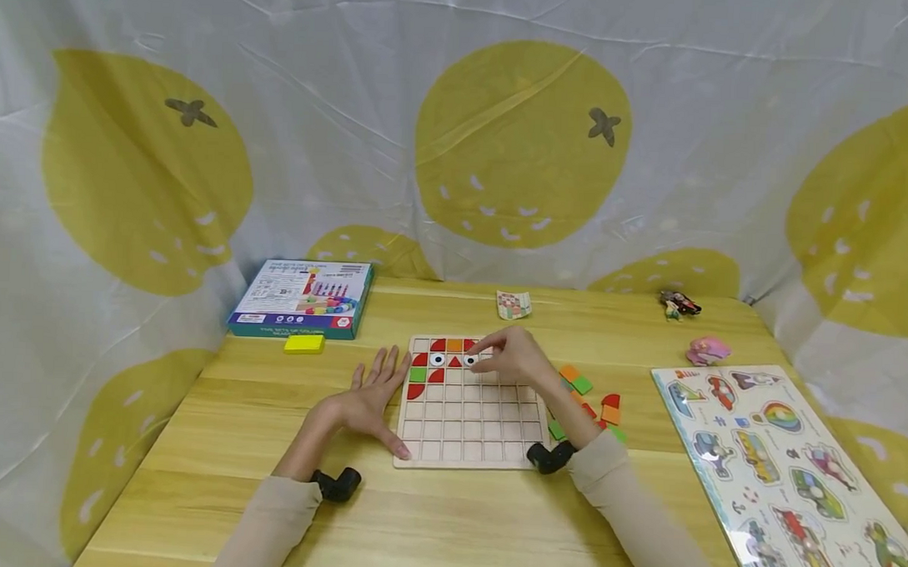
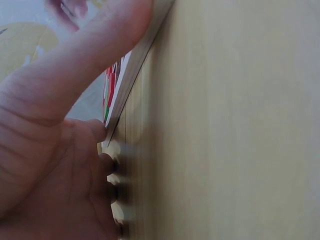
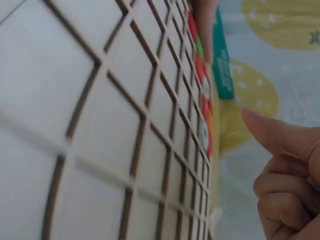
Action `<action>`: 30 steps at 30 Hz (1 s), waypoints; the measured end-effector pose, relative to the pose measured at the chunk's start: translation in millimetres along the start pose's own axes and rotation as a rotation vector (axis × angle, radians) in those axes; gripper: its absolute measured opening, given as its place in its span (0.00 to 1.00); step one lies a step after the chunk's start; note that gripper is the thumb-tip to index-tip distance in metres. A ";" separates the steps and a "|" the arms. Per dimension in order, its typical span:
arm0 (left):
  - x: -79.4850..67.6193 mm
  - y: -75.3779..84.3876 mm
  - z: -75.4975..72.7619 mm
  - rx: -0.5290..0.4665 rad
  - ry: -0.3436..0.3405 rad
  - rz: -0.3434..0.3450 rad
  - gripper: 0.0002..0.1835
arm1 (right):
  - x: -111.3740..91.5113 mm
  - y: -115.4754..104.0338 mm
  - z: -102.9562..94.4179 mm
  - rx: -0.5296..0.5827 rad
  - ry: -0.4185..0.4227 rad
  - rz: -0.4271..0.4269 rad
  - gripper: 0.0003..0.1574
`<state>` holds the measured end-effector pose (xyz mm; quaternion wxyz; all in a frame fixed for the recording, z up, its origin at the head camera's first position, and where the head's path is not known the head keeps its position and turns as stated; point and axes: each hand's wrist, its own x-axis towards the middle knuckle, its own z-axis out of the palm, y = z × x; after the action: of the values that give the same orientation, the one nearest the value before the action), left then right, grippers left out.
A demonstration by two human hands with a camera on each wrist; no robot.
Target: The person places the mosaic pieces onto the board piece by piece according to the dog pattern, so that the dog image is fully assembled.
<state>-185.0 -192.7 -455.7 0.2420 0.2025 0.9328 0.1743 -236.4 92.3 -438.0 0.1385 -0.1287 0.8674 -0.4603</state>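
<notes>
A wooden grid board lies on the table with red, orange and green tiles in its upper left squares. Among them are two round eye tiles and a red triangle. My left hand is spread along the board's left side, thumb on the near corner and fingertips by the upper edge. Over the upper part of the board is my right hand, index finger and thumb apart beside the right eye tile. In the right wrist view that hand shows curled lower fingers and no piece in its grasp.
Loose coloured tiles lie right of the board, partly behind the right forearm. A picture puzzle board covers the right side. At the back are a boxed toy set, a yellow block, a small pattern card and a pink toy.
</notes>
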 end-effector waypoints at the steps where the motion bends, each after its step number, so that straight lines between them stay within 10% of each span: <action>1: -0.4 -0.4 -0.5 -0.001 0.001 0.000 0.80 | -7.2 5.7 -12.6 -0.016 0.016 0.000 0.14; 10: -6.6 -7.4 -7.0 -0.019 0.009 -0.006 0.81 | -66.8 72.4 -91.6 -0.033 -0.053 0.172 0.14; 30: 0.4 -0.6 -4.0 -0.013 -0.018 0.012 0.80 | -78.3 102.9 -103.0 0.008 0.004 0.260 0.19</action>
<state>-187.6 -194.0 -452.8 0.2505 0.2081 0.9282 0.1798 -210.6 254.2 -458.9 0.1961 -0.0136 0.8751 -0.4422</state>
